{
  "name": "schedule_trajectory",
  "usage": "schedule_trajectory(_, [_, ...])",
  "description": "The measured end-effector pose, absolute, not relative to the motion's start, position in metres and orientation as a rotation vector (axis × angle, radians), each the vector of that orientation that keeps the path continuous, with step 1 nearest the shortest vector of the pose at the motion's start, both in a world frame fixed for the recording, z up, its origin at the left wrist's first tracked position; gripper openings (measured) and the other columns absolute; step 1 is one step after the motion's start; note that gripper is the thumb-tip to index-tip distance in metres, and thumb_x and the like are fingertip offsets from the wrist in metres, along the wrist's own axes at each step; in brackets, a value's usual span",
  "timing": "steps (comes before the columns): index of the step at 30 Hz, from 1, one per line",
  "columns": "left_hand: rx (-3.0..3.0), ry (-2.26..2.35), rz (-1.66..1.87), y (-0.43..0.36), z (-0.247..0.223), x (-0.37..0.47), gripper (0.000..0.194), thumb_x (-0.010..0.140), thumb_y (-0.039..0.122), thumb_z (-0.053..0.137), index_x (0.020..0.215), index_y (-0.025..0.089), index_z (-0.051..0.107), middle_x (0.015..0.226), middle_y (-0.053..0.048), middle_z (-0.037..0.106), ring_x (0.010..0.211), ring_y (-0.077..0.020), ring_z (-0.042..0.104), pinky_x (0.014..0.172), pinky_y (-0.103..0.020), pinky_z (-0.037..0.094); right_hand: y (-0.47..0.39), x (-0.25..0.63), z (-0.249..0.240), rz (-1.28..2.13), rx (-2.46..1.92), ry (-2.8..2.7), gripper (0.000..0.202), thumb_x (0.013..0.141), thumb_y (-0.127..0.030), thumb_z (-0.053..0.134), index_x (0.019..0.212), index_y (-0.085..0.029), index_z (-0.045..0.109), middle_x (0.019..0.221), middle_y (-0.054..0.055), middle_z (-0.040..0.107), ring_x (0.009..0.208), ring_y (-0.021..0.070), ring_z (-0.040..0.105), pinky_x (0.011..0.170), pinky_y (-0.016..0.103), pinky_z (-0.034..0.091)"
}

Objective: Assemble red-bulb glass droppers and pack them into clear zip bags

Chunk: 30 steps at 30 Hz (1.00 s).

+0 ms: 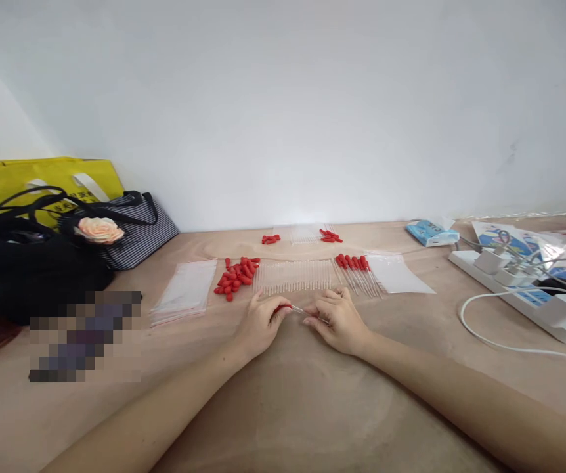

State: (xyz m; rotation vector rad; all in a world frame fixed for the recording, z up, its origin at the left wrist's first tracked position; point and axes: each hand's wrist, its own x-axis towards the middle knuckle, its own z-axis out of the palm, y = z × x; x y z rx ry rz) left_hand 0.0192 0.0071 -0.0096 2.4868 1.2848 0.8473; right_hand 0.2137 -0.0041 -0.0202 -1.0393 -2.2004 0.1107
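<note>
My left hand [262,323] pinches a red rubber bulb [285,306] at the middle of the table. My right hand [338,320] is closed on a thin clear tube [297,309], whose end meets the bulb between the hands. Just beyond them lies a row of clear tubes [293,276]. Left of that row is a pile of loose red bulbs [236,276]. To its right, several tubes with red bulbs fitted [354,263] lie side by side. Clear plastic bags lie at the left [184,289] and right [398,272].
Smaller red pieces [331,235] and more tubes lie near the wall. At the left are a black bag [31,263], a striped bag [140,230] and a yellow bag [66,174]. A tissue pack [431,232] and a power strip [524,295] with cables are at the right.
</note>
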Motion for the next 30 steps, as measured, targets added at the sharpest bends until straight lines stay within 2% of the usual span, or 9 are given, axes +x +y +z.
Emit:
schedule_trajectory(5, [2.520, 1.307, 0.875, 0.004, -0.007, 0.021, 0.014, 0.084, 0.027, 0.046, 0.080, 0.021, 0.058, 0.082, 0.002, 0.067, 0.078, -0.0146, 0.060, 0.097, -0.046, 0.020, -0.003, 0.215, -0.022, -0.069, -0.945, -2.217, 0.012, 0.079, -0.022, 0.051, 0.069, -0.017, 0.056, 0.062, -0.001, 0.059, 0.069, 0.0125, 0.045, 0.081, 0.034, 0.021])
schedule_trajectory(14, [2.628, 1.177, 0.835, 0.001, -0.005, 0.020, 0.014, 0.085, 0.024, 0.045, 0.080, 0.021, 0.059, 0.079, 0.003, 0.067, 0.081, -0.0140, 0.060, 0.098, -0.044, 0.013, 0.003, 0.220, -0.020, -0.379, -0.707, -2.250, 0.018, 0.080, -0.013, 0.043, 0.069, -0.018, 0.057, 0.055, -0.003, 0.055, 0.072, 0.0122, 0.046, 0.091, 0.042, 0.015])
schedule_trajectory(22, [2.727, 1.105, 0.862, -0.003, -0.005, 0.022, 0.012, 0.084, 0.022, 0.046, 0.080, 0.020, 0.057, 0.076, 0.002, 0.066, 0.080, -0.0147, 0.060, 0.098, -0.044, 0.014, 0.003, 0.219, -0.021, -0.433, -0.709, -2.245, 0.021, 0.082, -0.015, 0.041, 0.068, -0.017, 0.057, 0.055, -0.002, 0.055, 0.069, 0.0116, 0.046, 0.092, 0.042, 0.017])
schedule_trajectory(30, [2.753, 1.058, 0.911, -0.004, -0.007, 0.025, 0.011, 0.083, 0.020, 0.046, 0.078, 0.019, 0.055, 0.077, 0.002, 0.066, 0.080, -0.0145, 0.060, 0.098, -0.043, 0.016, 0.003, 0.216, -0.021, -0.304, -0.724, -2.234, 0.020, 0.082, -0.020, 0.043, 0.070, -0.017, 0.058, 0.058, -0.001, 0.057, 0.070, 0.0128, 0.048, 0.092, 0.042, 0.016])
